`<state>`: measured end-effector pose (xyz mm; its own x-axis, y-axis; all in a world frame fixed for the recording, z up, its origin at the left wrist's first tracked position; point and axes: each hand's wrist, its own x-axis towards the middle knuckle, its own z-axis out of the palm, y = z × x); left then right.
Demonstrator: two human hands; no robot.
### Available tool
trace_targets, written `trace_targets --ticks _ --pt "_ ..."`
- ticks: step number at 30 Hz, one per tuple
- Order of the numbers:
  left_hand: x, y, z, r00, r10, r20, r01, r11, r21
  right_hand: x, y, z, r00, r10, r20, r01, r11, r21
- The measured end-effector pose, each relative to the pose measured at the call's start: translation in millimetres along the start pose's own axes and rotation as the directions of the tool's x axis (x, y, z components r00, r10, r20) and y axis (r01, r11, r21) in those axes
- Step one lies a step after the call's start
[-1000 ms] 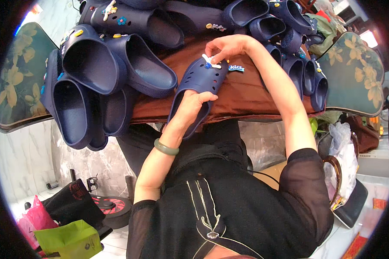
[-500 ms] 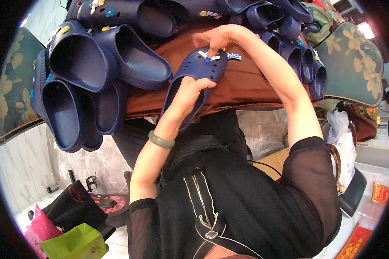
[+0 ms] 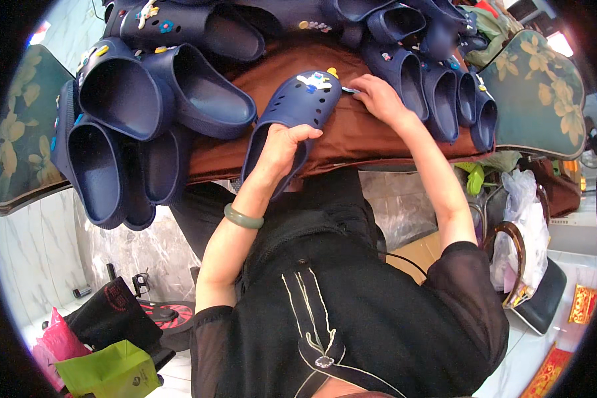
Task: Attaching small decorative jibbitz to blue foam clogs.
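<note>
Clog point(image 3: 286, 123) is the landmark: navy, holed toe up, lying on the brown cloth point(image 3: 351, 136) at the near edge of the worktop. Compared with a second ago I see it shifted left and down in view, but the head moved too, so I can't say the clog itself travelled far.

Left hand point(image 3: 280, 147): fingers wrapped over the clog's heel half, thumb across the opening, gripping it. Same grip as before. Green bangle point(image 3: 243, 217) on that wrist.

Right hand point(image 3: 377, 98): a second ago it sat on top of the clog's toe, at the charm. Now it lies just right of the toe, on the cloth, fingers pinched narrow on a small thin tool point(image 3: 349, 89) whose tip points at the clog. Exactly what the tool is, I can't tell.

Charms point(image 3: 315, 81): a white-and-blue figure and a yellow bit sit on the toe, uncovered now that the hand is off.

My reading: that charm looks seated, and this clog's fitting is at or near its end.

Beyond and left of the clog: heaps of matching navy clogs point(image 3: 146, 99).
</note>
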<state>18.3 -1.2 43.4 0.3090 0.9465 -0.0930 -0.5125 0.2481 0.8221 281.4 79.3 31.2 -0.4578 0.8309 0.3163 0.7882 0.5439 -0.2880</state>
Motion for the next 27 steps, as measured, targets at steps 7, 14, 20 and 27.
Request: trace_targets --ticks 7,14,20,27 --pt "-6 -4 -1 1.000 0.007 0.002 -0.008 0.993 0.114 -11 -33 -23 0.889 0.228 -0.398 -0.201 0.974 0.109" --pt "-7 1 -2 0.996 0.080 0.044 -0.083 0.994 0.076 44 -112 -29 0.866 -0.404 -0.293 0.421 0.907 -0.009" --pt "-7 2 -4 0.999 0.003 0.034 -0.008 0.988 0.154 76 -118 -8 0.803 -0.594 -0.058 0.595 0.804 0.006" --pt "-5 8 -3 0.998 -0.035 0.049 0.027 0.988 0.152 87 -117 -24 0.787 -0.592 0.171 0.585 0.805 0.097"
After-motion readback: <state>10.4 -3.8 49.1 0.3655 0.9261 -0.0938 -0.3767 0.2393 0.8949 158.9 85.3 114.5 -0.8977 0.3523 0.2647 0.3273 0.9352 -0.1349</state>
